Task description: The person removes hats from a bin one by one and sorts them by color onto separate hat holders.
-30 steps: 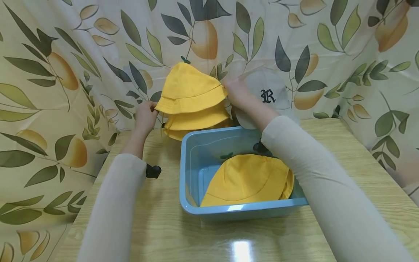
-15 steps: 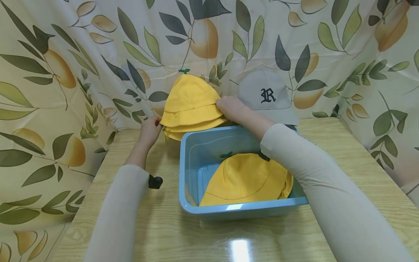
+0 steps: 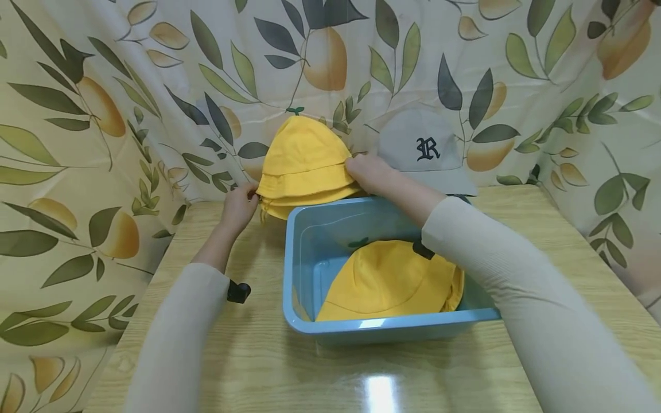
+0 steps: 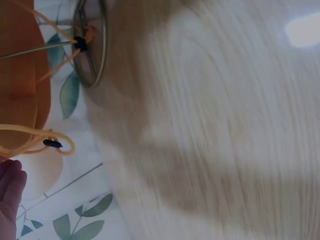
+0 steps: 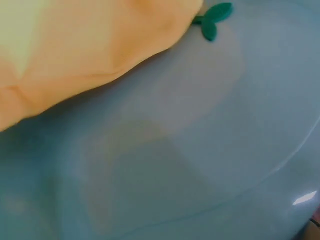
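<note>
A stack of yellow bucket hats, topped with a small green sprout, stands against the patterned cloth. At its left brim, my left hand pinches the edge; in the left wrist view, its fingers show beside a looped chin cord. Opposite, my right hand grips the right brim with curled fingers. Another yellow hat lies folded in the blue bin; the right wrist view shows its crown and green sprout.
A grey cap with a black letter R sits at the back, right of the stack. Under the stacked hats, a metal wire stand shows in the left wrist view. The bin stands on a wood-grain table, in front of the hats.
Both hands have lowered the top hat onto the stack, so its brim lies close over the one below. During the last half second the hands and hats have hardly moved.
</note>
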### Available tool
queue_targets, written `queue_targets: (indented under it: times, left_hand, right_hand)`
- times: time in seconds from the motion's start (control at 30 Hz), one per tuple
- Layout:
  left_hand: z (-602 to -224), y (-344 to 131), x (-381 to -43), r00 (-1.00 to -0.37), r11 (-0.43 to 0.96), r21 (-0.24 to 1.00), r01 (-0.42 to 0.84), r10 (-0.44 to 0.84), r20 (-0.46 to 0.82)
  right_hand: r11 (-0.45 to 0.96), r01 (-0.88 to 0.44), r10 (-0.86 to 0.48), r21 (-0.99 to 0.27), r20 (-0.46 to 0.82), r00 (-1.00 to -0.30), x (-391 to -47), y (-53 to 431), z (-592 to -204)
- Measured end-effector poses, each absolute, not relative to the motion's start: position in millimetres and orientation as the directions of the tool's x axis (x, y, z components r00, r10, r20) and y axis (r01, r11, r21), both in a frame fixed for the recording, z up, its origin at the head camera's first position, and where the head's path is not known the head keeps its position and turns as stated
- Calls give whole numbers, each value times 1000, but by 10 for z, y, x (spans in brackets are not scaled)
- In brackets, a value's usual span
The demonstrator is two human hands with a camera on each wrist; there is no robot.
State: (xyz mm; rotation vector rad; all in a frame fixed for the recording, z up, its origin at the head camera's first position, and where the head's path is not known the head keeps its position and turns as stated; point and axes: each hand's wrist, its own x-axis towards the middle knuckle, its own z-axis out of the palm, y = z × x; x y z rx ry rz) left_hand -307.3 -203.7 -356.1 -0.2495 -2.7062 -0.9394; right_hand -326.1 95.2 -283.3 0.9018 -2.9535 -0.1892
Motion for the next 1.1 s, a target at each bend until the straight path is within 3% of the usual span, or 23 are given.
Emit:
queue_targets:
  times: [0.5,0.87,1.1]
  left_hand:
    - [-3384,-1981,-2723,-936,693,638,337,170,309]
    - [-3192,-1803,-2253,-915,743,535,401,296,274]
    - [-3096,-1655,-1907,-856,715,471,516,432,282]
  right_hand:
    - [814,-576,-578,74,12,-816,-2942,916,-2549]
    - [695,-713,-719,94,66,-692,-2618,928,-2425]
    - [577,-814,-814,67,125,-567,-2546,913,-2484]
